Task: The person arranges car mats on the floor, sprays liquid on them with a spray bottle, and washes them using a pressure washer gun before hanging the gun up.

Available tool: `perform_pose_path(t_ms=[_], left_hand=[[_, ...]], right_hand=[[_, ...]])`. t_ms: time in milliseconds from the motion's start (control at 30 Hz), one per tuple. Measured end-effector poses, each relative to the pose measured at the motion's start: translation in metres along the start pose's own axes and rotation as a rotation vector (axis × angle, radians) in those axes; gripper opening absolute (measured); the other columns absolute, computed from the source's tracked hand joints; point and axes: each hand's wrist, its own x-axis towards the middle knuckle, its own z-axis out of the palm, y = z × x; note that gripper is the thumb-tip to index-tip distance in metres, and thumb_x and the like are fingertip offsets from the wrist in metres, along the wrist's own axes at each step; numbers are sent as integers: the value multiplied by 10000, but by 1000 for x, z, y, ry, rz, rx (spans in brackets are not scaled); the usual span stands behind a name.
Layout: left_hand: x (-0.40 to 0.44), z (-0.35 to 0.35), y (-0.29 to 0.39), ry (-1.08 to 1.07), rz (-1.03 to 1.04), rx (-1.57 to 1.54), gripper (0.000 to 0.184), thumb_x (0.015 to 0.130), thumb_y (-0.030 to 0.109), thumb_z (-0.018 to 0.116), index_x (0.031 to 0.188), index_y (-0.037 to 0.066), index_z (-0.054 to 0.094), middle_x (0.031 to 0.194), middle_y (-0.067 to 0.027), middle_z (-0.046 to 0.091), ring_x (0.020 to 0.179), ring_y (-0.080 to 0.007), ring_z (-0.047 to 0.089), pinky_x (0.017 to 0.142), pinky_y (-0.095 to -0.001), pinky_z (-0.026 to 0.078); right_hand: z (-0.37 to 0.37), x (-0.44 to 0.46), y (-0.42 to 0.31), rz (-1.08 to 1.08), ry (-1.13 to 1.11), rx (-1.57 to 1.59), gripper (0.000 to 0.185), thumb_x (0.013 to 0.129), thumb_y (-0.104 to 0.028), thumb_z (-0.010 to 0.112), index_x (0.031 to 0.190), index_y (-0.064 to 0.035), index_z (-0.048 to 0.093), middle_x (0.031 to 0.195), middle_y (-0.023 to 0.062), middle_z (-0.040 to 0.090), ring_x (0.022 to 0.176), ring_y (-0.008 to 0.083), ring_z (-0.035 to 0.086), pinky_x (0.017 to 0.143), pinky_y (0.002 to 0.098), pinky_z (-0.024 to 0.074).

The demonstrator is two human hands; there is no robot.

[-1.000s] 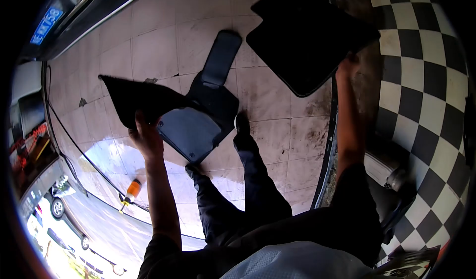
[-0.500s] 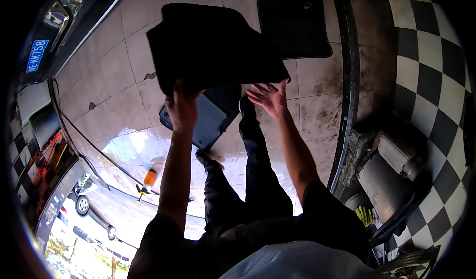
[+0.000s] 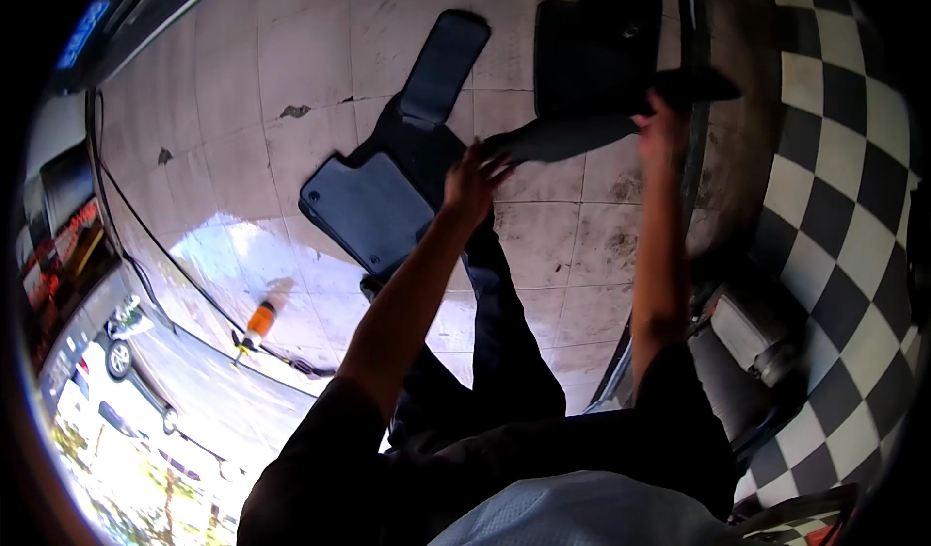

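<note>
A dark car floor mat (image 3: 572, 140) hangs in the air before me, tilted so that it shows as a narrow strip. My right hand (image 3: 663, 129) is closed on its right part, and the dark end beyond the fingers is blurred. At the mat's left corner, my left hand (image 3: 471, 185) has its fingers bent around the edge. Below and left of the hands, another floor mat (image 3: 373, 207) with a long narrow section lies on the tiles by my feet. A further dark mat (image 3: 587, 66) lies behind the held one, partly covered by it.
An orange spray bottle (image 3: 260, 323) lies on the floor at left, near a dark hose (image 3: 160, 234). A vehicle with a blue licence plate (image 3: 83, 34) stands at upper left. Toward the right are a dark floor edging (image 3: 700, 148), a checkered wall (image 3: 824, 148) and a grey cylindrical machine (image 3: 742, 337).
Both hands have swung right with the held mat, which turned from broadside to nearly edge-on. My right hand has risen and closed on it. The mat on the floor is now more uncovered.
</note>
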Motion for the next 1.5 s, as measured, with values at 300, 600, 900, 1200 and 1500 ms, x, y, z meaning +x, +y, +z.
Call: perform_pose_path(t_ms=[300,600,900,1200,1500], left_hand=[[-22,-6,-19,55,-391,-473,526,861,475,493,1133,25,487,1131,-127,517,1048,-271,514,849,-407,444],[-111,-312,-302,719,-773,409,298,773,324,635,900,61,576,762,-78,591,713,-242,593,617,-374,498],[37,-347,-378,880,-273,1050,646,693,449,681,1052,-42,466,1087,-252,420,1031,-396,407,870,-473,366],[25,-383,-383,556,-432,1290,382,776,279,543,1074,51,474,1115,-213,394,1039,-384,413,819,-467,440],[79,-348,-328,718,-543,1173,775,701,514,626,1194,-16,348,1235,-250,304,1132,-385,348,886,-474,384]], right_hand=[[245,63,-110,-406,-556,-560,926,715,-403,711,1410,-165,148,1304,97,384,1140,267,450,825,453,469],[215,29,337,-129,-660,-1136,491,685,-332,733,1007,-9,551,796,104,589,621,174,576,524,282,490],[276,50,572,61,-226,-598,538,709,-178,722,1094,70,440,906,143,575,746,218,579,614,293,486],[236,27,473,-701,-675,-654,451,655,-135,735,999,-5,473,866,95,552,800,198,545,731,321,453],[222,-52,441,-288,-521,-471,304,793,-129,642,936,-14,399,875,79,478,711,161,518,511,276,486]])
